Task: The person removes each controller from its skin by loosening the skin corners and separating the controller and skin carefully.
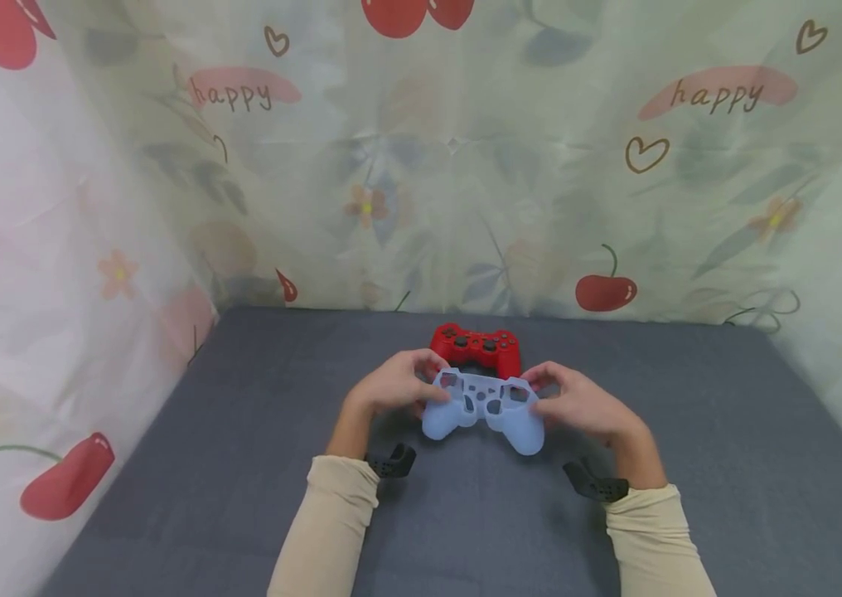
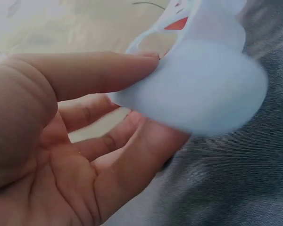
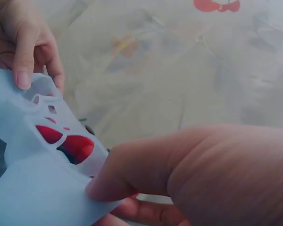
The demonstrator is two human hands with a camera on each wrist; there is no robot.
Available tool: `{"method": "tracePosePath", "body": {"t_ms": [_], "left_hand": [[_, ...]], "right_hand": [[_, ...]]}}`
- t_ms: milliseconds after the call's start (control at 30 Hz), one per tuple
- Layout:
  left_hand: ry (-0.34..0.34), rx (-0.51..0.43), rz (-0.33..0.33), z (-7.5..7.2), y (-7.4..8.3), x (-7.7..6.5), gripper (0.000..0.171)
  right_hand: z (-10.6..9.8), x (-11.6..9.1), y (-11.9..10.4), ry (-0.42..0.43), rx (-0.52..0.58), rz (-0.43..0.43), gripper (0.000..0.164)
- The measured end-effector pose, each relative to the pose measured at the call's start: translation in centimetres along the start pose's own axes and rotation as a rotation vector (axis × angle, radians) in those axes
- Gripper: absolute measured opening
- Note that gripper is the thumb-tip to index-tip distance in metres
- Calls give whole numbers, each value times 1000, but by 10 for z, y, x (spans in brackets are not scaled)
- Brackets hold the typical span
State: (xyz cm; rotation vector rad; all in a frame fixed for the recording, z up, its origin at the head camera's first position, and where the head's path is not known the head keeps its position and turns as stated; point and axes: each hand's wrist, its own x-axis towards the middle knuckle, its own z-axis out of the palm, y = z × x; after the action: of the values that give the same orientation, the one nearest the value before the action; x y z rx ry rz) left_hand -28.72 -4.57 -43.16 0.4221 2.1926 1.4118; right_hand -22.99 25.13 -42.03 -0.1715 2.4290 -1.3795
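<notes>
A pale blue, translucent game controller cover (image 1: 524, 429) with cut-out holes is held up between both hands, its front side up. My left hand (image 1: 400, 383) pinches its left side, thumb on top and fingers beneath, as the left wrist view shows at the cover's rounded grip (image 2: 207, 89). My right hand (image 1: 587, 401) pinches the right side, the thumb pressing near the edge of the cover (image 3: 42, 193). Just beyond it, a red game controller (image 1: 508, 358) with black sticks lies on the table, its lower part hidden behind the cover. Red shows through the holes in both wrist views.
A dark grey cloth covers the table (image 1: 242, 464). Behind it and along both sides hangs a pale curtain (image 1: 451, 207) printed with cherries, flowers and the word "happy". Black straps (image 1: 394, 463) sit on both wrists, beside beige sleeves (image 1: 335, 514).
</notes>
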Motion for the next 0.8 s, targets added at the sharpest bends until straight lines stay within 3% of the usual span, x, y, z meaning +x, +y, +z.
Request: {"method": "tracePosePath", "body": {"t_ms": [200, 533, 800], "left_hand": [[-38, 3, -59, 4, 0, 1, 43], [-80, 125, -147, 10, -1, 3, 38], [-71, 148, -162, 11, 0, 3, 38]], "right_hand": [[5, 4, 6, -24, -18, 82, 51], [10, 9, 14, -52, -67, 101, 46], [10, 9, 15, -72, -81, 102, 46]]}}
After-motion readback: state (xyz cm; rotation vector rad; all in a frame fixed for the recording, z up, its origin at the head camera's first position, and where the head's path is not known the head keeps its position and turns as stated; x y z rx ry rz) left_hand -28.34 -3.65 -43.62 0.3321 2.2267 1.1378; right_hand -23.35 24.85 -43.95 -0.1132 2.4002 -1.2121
